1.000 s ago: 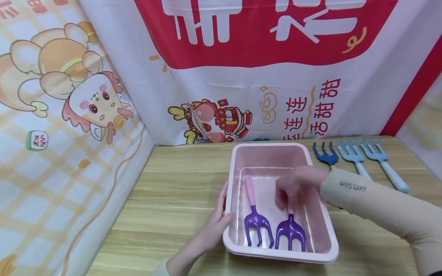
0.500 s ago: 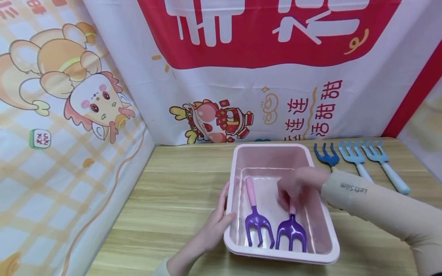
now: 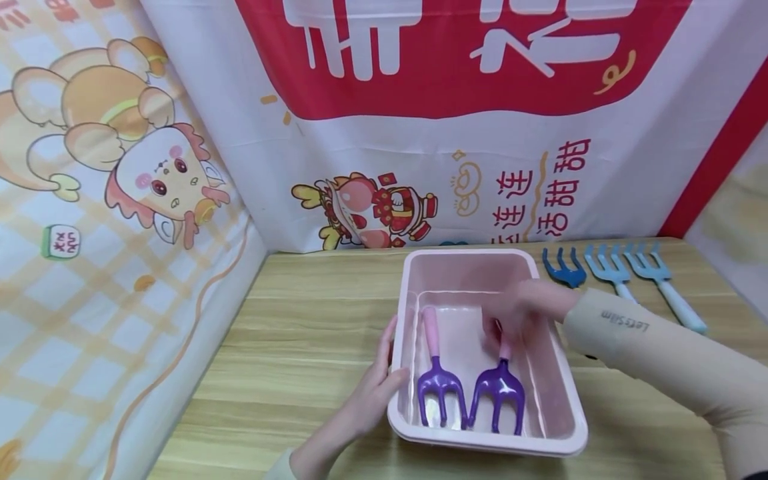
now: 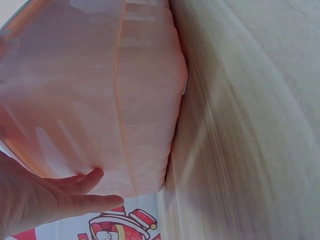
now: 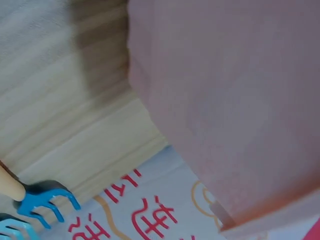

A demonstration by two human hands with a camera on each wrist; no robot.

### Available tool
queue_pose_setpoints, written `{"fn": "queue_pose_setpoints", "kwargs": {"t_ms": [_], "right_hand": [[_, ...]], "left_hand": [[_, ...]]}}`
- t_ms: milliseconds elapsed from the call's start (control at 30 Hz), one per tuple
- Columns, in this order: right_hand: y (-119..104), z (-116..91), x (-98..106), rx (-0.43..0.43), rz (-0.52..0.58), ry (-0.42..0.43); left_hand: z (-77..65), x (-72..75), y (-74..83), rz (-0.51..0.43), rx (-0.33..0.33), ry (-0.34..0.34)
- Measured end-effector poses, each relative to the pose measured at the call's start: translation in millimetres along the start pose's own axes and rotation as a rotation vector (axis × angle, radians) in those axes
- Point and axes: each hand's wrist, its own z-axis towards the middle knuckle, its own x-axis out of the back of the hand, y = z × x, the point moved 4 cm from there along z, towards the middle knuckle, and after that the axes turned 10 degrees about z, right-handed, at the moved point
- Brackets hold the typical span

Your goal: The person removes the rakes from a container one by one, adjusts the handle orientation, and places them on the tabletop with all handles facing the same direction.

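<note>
Inside a pink plastic basin (image 3: 468, 440) lie two small garden hand forks with purple tines and pink handles. My right hand (image 3: 510, 313) reaches over the basin's right wall and grips the handle of the right hand fork (image 3: 499, 383), covering the handle's upper part. The left hand fork (image 3: 438, 380) rests on the basin floor, its tines close beside the other's. My left hand (image 3: 375, 383) holds the basin's left side, thumb at the rim and fingers along the outer wall (image 4: 85, 90). In the right wrist view the basin wall hides the right hand.
Right of the basin, a dark blue hand fork (image 3: 564, 270) and two light blue hand forks lie on the wooden table (image 3: 300, 333), including the rightmost light blue fork (image 3: 666, 283). A printed cloth (image 3: 360, 160) hangs behind the table, another at the left.
Both purple fork heads have shifted slightly left in the basin, and their tines have come closer together. My right hand keeps its grip on the handle; my left hand stays at the basin's side.
</note>
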Motion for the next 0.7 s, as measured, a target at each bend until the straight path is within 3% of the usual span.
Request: {"fn": "queue_pose_setpoints", "kwargs": {"t_ms": [300,467,700], "right_hand": [[-19.7,-15.0,20.5,0.248,-0.213,-0.012],[-23.4,-27.9,31.2,0.303,-0.19,0.0],[-23.4,-44.5,40.7,0.317,-0.085,0.015]], "left_hand": [[-0.5,0.0,0.6,0.001,-0.01,0.0],[0.2,-0.3,0.3,-0.002,-0.012,-0.003],[-0.3,0.1,1.5,-0.009,-0.02,-0.004]]}}
